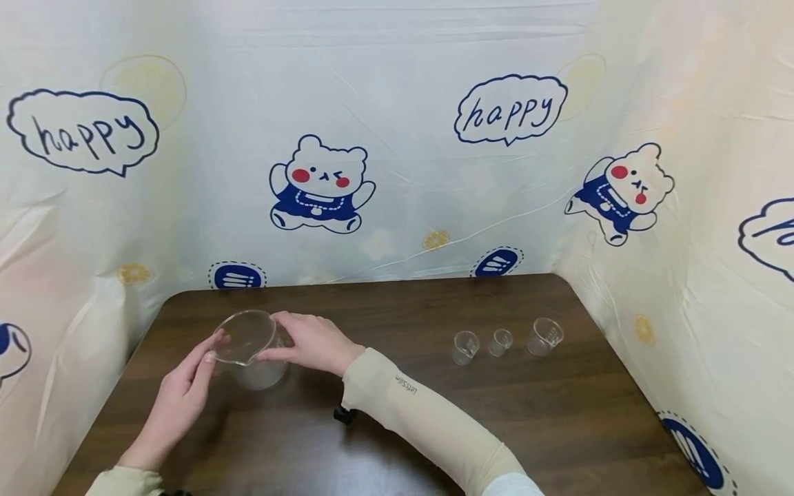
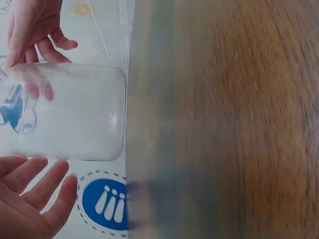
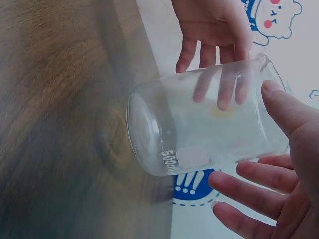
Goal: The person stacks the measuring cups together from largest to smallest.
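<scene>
A large clear glass beaker (image 1: 259, 373) stands upright at the left of the brown table, its spout toward the near side. The right wrist view shows "500ml" on the beaker (image 3: 194, 124). My left hand (image 1: 182, 386) holds its left side near the rim. From the right, my right hand (image 1: 316, 342) grips it, thumb near the rim and fingers spread along the far side. Up close, the left hand (image 2: 35, 201) has fairly straight fingers beside the glass. Whether the beaker's base touches the table, I cannot tell.
Three smaller clear beakers stand in a row on the right side of the table (image 1: 434, 420): a small one (image 1: 464, 353), the smallest (image 1: 499, 344) and a bigger one (image 1: 542, 341). A printed curtain (image 1: 409, 138) with bears encloses the back and sides.
</scene>
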Action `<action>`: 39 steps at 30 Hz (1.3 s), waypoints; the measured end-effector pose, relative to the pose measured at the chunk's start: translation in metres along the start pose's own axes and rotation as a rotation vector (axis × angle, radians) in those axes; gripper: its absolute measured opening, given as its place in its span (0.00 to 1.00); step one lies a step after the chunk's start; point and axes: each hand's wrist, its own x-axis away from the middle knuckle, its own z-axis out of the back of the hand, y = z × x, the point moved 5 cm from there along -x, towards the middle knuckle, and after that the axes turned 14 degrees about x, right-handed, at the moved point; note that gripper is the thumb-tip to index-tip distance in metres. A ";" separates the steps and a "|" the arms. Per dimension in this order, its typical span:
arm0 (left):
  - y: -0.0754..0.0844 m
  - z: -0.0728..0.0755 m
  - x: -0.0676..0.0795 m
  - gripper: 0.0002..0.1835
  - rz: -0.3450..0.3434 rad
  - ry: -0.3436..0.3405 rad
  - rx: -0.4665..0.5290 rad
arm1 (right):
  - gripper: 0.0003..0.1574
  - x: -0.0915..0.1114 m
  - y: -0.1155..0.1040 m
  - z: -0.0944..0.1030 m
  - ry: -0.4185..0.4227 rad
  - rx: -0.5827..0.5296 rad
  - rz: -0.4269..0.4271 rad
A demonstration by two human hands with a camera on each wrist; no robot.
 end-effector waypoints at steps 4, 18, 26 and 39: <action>0.007 -0.007 0.000 0.23 -0.033 -0.012 -0.026 | 0.39 0.008 0.006 0.005 0.008 -0.026 0.022; 0.029 -0.044 -0.010 0.27 -0.036 -0.146 -0.011 | 0.43 0.045 0.037 0.028 0.000 -0.074 -0.018; 0.036 -0.063 -0.014 0.27 -0.014 -0.197 -0.008 | 0.42 0.060 0.052 0.034 0.017 -0.090 -0.015; 0.032 -0.100 -0.017 0.31 0.037 -0.279 0.017 | 0.43 0.091 0.079 0.037 0.034 -0.114 -0.085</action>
